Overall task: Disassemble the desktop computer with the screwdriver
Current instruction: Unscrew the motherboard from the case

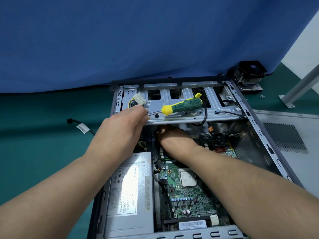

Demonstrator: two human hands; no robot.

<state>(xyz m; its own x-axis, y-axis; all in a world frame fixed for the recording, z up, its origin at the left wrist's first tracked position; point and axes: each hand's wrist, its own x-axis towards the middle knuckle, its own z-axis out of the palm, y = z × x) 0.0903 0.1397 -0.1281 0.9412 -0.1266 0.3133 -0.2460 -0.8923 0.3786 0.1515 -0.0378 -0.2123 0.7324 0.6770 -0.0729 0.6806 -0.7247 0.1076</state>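
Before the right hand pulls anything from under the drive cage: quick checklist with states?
1. Left hand holds drive cage edge and white connector: ok.
2. Screwdriver loose on the tilted cage, may slide: not ok.
3. Right hand grip under the cage: cannot tell, fingers hidden.
4. Black cable still routed through the cage: not ok.
5. CPU bare, cooler set aside: ok.
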